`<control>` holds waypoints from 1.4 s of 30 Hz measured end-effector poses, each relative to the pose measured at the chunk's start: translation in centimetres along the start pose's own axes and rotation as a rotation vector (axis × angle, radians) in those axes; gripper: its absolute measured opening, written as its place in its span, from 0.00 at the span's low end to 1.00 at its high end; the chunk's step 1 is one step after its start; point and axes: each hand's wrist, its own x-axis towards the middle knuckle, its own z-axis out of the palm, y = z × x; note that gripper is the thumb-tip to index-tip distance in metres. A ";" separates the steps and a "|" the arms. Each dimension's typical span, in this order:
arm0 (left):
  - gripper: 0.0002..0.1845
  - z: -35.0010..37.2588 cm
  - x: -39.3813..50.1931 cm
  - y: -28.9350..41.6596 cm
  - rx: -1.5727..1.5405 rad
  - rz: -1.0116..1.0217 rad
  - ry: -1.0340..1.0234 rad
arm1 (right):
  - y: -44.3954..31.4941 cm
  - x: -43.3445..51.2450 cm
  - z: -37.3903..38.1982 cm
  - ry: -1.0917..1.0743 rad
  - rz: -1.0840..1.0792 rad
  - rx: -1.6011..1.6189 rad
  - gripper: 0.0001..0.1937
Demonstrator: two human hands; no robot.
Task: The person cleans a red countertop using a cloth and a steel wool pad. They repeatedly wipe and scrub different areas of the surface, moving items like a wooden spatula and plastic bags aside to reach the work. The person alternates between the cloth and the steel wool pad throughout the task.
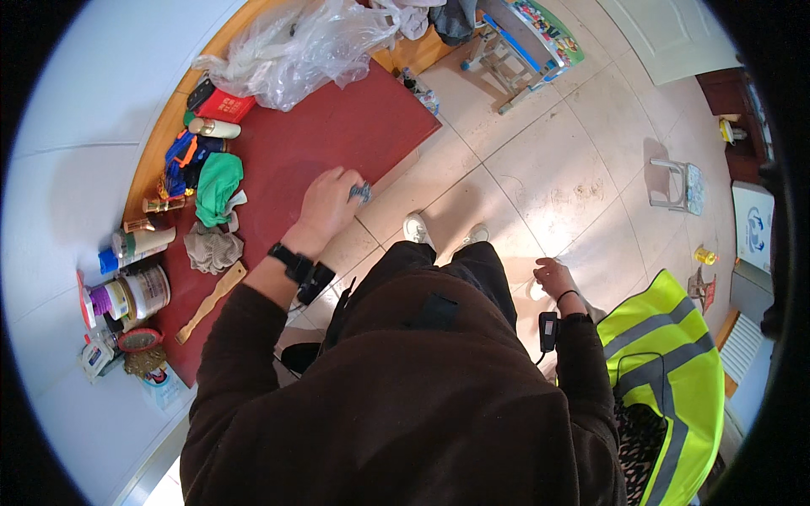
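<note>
My left hand (329,201) is over the edge of a dark red tabletop (329,120), its fingers closed around a small crumpled blue-grey item (361,192), perhaps cloth; most of it is hidden in the grip. My right hand (553,277) hangs over the tiled floor at my right side, fingers loosely bent, with nothing seen in it. Left of my left hand, on the tabletop, lie a green cloth (218,183), a grey-brown knitted cloth (214,248) and a wooden stick (211,303) with a wavy outline. Both wrists bear black strapped devices.
Clear plastic bags (304,50) cover the table's far end. Bottles, a large tub (149,291) and a red-rimmed brush or mirror (139,339) line the wall side. A child's desk (522,47) and small chair (680,183) stand on the floor. A person in a yellow reflective vest (664,367) is close at right.
</note>
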 end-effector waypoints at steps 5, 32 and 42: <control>0.10 0.6 0.3 0.9 -0.013 0.012 0.043 | -1.4 0.8 -1.1 -0.058 -0.077 -0.124 0.17; 0.13 5.6 12.6 11.0 -0.108 -0.495 0.318 | -3.4 19.4 -25.6 -0.178 -0.119 -0.203 0.18; 0.13 3.4 20.7 6.3 0.186 -0.815 0.272 | -2.3 21.4 -27.2 -0.206 -0.152 -0.121 0.16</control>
